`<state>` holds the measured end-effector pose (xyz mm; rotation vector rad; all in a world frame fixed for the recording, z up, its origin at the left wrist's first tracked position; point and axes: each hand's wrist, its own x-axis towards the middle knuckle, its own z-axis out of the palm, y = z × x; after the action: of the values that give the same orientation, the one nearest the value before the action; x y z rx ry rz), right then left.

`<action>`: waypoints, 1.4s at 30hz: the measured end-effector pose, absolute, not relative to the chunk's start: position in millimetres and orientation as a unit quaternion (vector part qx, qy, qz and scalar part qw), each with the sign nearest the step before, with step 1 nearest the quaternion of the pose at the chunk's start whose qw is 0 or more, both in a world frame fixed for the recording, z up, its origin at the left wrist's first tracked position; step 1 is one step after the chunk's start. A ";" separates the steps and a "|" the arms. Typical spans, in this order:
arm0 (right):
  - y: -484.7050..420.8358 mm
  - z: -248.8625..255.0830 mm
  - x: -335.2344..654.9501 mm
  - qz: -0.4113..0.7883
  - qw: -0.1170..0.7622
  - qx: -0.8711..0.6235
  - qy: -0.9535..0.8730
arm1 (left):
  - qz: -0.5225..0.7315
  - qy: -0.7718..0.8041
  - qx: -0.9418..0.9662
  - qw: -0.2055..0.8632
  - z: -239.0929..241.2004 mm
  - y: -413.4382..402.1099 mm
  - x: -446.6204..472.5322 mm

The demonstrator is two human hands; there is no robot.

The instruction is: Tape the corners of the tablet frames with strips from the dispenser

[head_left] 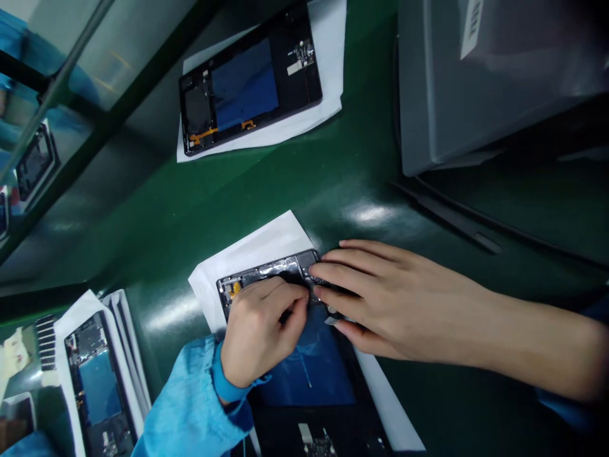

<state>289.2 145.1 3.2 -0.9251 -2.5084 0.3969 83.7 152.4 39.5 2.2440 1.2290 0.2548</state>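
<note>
An opened phone body point(328, 368), its blue battery and inner parts showing, lies on a white sheet point(254, 244) in front of me. Over its upper part my left hand point(266, 330) is closed in a pinch, thumb and forefinger pressed together; whatever is between them is hidden. My right hand point(380, 292) has its fingers stretched out, with the fingertips resting on the phone's upper right edge. At the right thumb's tip shows a small pale piece point(330, 322), too small to name. An orange flex cable point(235, 290) is visible at the phone's upper left corner.
Another opened phone point(247, 82) lies on white paper at the back. At lower left is a third one point(98, 374), beside folded white sheets. A grey box point(495, 89) stands back right, with a black cable and a dark thin tool point(447, 212) near it.
</note>
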 end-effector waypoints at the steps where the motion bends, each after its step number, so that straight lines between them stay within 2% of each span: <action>1: 145.2 3.5 289.0 0.142 0.217 -0.334 -0.906 | 0.095 0.459 0.836 0.284 39.6 153.0 83.6; 18: 129.6 11.6 278.2 0.088 0.153 -0.349 -0.920 | 0.073 0.444 0.856 0.254 28.5 153.9 73.7; 23: 122.7 8.1 280.1 0.109 0.213 -0.372 -0.897 | 0.074 0.441 0.864 0.232 24.8 152.2 71.3; 26: 123.5 8.9 276.0 0.059 0.248 -0.423 -0.870 | 0.084 0.438 0.869 0.216 23.3 152.3 70.2; 31: 127.3 9.8 259.6 -0.030 0.231 -0.457 -0.859 | 0.090 0.432 0.872 0.211 20.8 153.1 69.5; 42: 130.3 5.8 255.6 -0.037 0.205 -0.463 -0.861 | 0.092 0.433 0.873 0.205 19.3 151.6 69.1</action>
<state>255.6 130.3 5.8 -1.2919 -2.4022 -0.1035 69.1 151.6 19.3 2.4339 1.2071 0.2579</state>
